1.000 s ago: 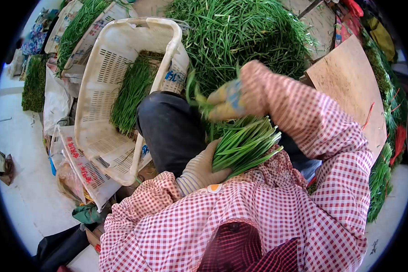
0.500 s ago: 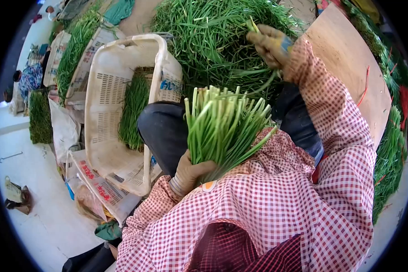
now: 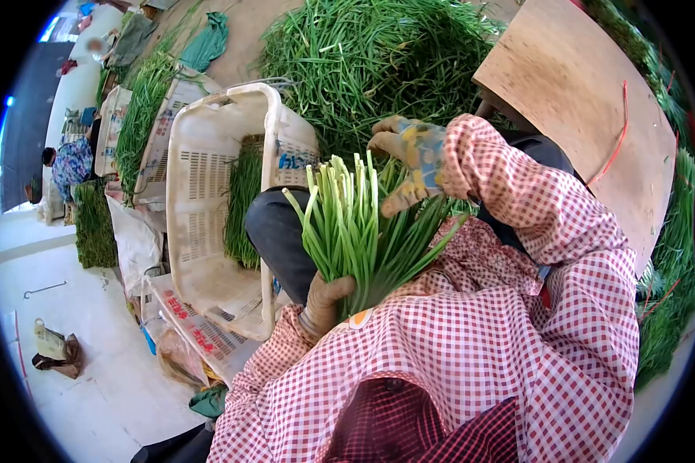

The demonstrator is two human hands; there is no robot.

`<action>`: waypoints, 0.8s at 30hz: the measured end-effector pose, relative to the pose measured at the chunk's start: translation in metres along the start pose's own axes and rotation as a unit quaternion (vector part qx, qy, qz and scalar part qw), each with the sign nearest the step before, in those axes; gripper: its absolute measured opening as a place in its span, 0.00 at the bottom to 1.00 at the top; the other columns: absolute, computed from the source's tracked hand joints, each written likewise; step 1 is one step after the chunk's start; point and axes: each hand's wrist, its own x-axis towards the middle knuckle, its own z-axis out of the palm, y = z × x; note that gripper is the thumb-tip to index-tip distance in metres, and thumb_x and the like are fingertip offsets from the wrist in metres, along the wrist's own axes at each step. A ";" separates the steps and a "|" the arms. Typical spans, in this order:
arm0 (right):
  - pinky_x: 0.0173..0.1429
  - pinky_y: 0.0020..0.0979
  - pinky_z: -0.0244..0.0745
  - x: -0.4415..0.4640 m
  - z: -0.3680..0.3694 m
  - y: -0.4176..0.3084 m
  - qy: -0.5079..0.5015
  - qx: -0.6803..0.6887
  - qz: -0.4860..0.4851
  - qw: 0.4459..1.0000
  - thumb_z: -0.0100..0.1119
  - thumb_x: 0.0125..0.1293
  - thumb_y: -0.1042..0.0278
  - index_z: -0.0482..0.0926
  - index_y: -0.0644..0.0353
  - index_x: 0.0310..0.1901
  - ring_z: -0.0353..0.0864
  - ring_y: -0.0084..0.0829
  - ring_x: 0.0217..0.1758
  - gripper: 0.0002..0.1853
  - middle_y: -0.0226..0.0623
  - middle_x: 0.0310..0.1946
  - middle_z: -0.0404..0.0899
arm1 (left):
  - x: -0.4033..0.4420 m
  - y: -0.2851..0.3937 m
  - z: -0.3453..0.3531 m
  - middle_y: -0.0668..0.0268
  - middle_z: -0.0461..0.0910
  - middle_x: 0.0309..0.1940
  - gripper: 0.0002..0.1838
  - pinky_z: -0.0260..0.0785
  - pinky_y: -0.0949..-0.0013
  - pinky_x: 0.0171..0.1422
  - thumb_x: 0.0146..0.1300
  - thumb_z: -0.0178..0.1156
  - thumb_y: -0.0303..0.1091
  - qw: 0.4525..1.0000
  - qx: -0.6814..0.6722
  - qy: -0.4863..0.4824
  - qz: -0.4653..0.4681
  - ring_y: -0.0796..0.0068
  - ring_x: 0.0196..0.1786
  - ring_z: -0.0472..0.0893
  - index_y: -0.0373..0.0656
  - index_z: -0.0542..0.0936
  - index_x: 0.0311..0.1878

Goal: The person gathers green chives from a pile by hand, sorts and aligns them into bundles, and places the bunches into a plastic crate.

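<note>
Two gloved hands, one bunch.

Left hand (image 3: 328, 302): closed round the low part of the bunch (image 3: 355, 231), pale stem ends up, held before the checked shirt (image 3: 455, 347). Right hand (image 3: 417, 158): fingers and thumb apart, at the bunch's upper side; contact unclear. Beyond the knee (image 3: 274, 231), a white crate (image 3: 269, 201) with more greens (image 3: 243, 204) inside. Past the hands, a loose green heap (image 3: 378, 69); beside it, a board (image 3: 571, 92).
</note>
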 end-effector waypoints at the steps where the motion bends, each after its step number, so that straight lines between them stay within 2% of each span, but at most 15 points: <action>1: 0.65 0.37 0.68 0.015 0.023 0.029 0.002 0.001 0.002 1.000 0.74 0.40 0.36 0.69 0.62 0.59 0.68 0.45 0.63 0.49 0.50 0.59 0.66 | 0.000 -0.001 0.000 0.57 0.76 0.55 0.38 0.69 0.61 0.61 0.48 0.73 0.39 1.000 0.002 -0.001 -0.002 0.63 0.55 0.77 0.35 0.70 0.61; 3: 0.56 0.39 0.77 0.043 0.062 0.087 -0.043 -0.071 -0.174 0.981 0.67 0.53 0.44 0.67 0.61 0.60 0.76 0.44 0.55 0.39 0.50 0.57 0.68 | -0.001 -0.003 -0.002 0.57 0.76 0.55 0.37 0.69 0.60 0.62 0.49 0.73 0.39 1.000 0.021 0.007 0.007 0.63 0.55 0.77 0.35 0.70 0.61; 4: 0.56 0.39 0.77 0.040 0.062 0.081 -0.041 -0.071 -0.171 0.982 0.67 0.53 0.44 0.67 0.61 0.60 0.76 0.44 0.55 0.39 0.50 0.57 0.68 | 0.000 -0.004 -0.005 0.58 0.76 0.55 0.37 0.68 0.59 0.62 0.50 0.73 0.39 0.999 0.038 -0.002 0.010 0.62 0.56 0.76 0.35 0.69 0.62; 5: 0.45 0.37 0.77 0.034 0.061 0.065 -0.073 0.191 -0.091 0.975 0.60 0.59 0.51 0.68 0.61 0.59 0.78 0.40 0.46 0.31 0.48 0.52 0.71 | 0.002 -0.004 -0.005 0.58 0.76 0.55 0.37 0.68 0.59 0.62 0.50 0.73 0.39 0.999 0.039 -0.003 0.010 0.62 0.56 0.76 0.35 0.69 0.62; 6: 0.35 0.34 0.77 0.028 0.059 0.047 -0.101 0.440 -0.005 0.892 0.54 0.65 0.57 0.69 0.62 0.57 0.79 0.37 0.38 0.23 0.47 0.47 0.73 | 0.003 -0.004 -0.004 0.58 0.75 0.56 0.37 0.67 0.59 0.63 0.50 0.72 0.39 1.000 0.024 -0.005 0.002 0.62 0.57 0.76 0.35 0.69 0.62; 7: 0.34 0.33 0.77 0.026 0.056 0.049 -0.134 0.501 -0.009 0.855 0.54 0.65 0.59 0.70 0.64 0.56 0.80 0.36 0.36 0.22 0.45 0.45 0.74 | 0.003 -0.006 -0.004 0.58 0.75 0.57 0.38 0.66 0.58 0.65 0.51 0.72 0.39 1.000 0.005 -0.005 -0.006 0.62 0.58 0.75 0.36 0.68 0.63; 10: 0.31 0.29 0.78 0.033 0.065 0.058 -0.203 0.436 -0.186 0.857 0.54 0.67 0.64 0.72 0.71 0.51 0.80 0.31 0.31 0.18 0.42 0.37 0.77 | 0.008 -0.006 0.002 0.54 0.70 0.63 0.43 0.61 0.56 0.70 0.50 0.72 0.39 0.999 -0.032 -0.017 -0.021 0.61 0.63 0.71 0.36 0.62 0.67; 12: 0.35 0.26 0.78 0.026 0.065 0.050 -0.133 0.381 -0.049 0.914 0.57 0.66 0.63 0.71 0.70 0.53 0.80 0.30 0.35 0.20 0.40 0.37 0.77 | 0.008 0.000 0.011 0.55 0.71 0.61 0.42 0.63 0.57 0.69 0.51 0.72 0.38 0.999 -0.049 -0.001 -0.021 0.61 0.62 0.72 0.36 0.63 0.66; 15: 0.38 0.23 0.78 0.021 0.047 0.045 -0.110 0.379 -0.022 0.919 0.58 0.66 0.61 0.72 0.67 0.53 0.80 0.28 0.37 0.20 0.37 0.38 0.77 | 0.010 0.001 0.006 0.56 0.74 0.58 0.39 0.66 0.58 0.66 0.51 0.72 0.39 0.998 -0.061 0.009 -0.026 0.62 0.59 0.74 0.36 0.66 0.64; 16: 0.37 0.23 0.77 0.024 0.053 0.048 -0.121 0.584 -0.120 0.794 0.56 0.67 0.60 0.72 0.65 0.50 0.79 0.26 0.35 0.18 0.36 0.36 0.77 | 0.010 0.001 0.003 0.57 0.75 0.56 0.38 0.68 0.59 0.65 0.51 0.72 0.40 0.998 -0.056 0.005 -0.034 0.63 0.57 0.76 0.36 0.67 0.63; 18: 0.35 0.29 0.76 0.039 0.041 0.055 -0.073 0.636 -0.284 0.714 0.53 0.68 0.55 0.73 0.60 0.42 0.76 0.24 0.31 0.15 0.32 0.32 0.75 | 0.008 -0.001 0.003 0.58 0.76 0.55 0.38 0.69 0.60 0.63 0.50 0.73 0.41 0.998 -0.058 0.023 -0.032 0.63 0.56 0.76 0.36 0.68 0.62; 19: 0.37 0.34 0.76 0.033 0.024 0.053 0.017 0.601 -0.055 0.797 0.51 0.68 0.55 0.74 0.58 0.40 0.74 0.24 0.30 0.13 0.30 0.30 0.75 | 0.007 -0.002 0.002 0.59 0.77 0.54 0.38 0.70 0.61 0.61 0.50 0.73 0.42 0.997 -0.058 0.041 -0.029 0.64 0.54 0.77 0.36 0.69 0.61; 20: 0.38 0.39 0.75 0.027 -0.006 0.030 0.075 0.574 0.186 0.794 0.50 0.68 0.56 0.75 0.56 0.38 0.73 0.24 0.29 0.13 0.29 0.29 0.74 | 0.006 -0.001 0.000 0.59 0.77 0.54 0.38 0.70 0.61 0.61 0.50 0.73 0.42 0.997 -0.062 0.042 -0.029 0.64 0.54 0.77 0.36 0.69 0.61; 23: 0.46 0.40 0.77 0.050 -0.046 0.039 0.314 0.545 0.188 0.754 0.56 0.66 0.59 0.77 0.55 0.45 0.76 0.24 0.33 0.11 0.31 0.33 0.77 | 0.005 0.002 -0.005 0.59 0.77 0.54 0.39 0.70 0.61 0.60 0.49 0.73 0.44 0.997 -0.041 0.053 -0.042 0.65 0.54 0.77 0.36 0.69 0.61; 24: 0.52 0.43 0.75 0.057 -0.054 0.061 0.318 0.453 0.141 0.821 0.58 0.65 0.54 0.76 0.55 0.50 0.77 0.29 0.40 0.17 0.36 0.41 0.77 | 0.005 0.001 -0.006 0.59 0.77 0.54 0.38 0.70 0.61 0.60 0.49 0.73 0.43 0.997 -0.049 0.054 -0.034 0.65 0.54 0.77 0.36 0.69 0.61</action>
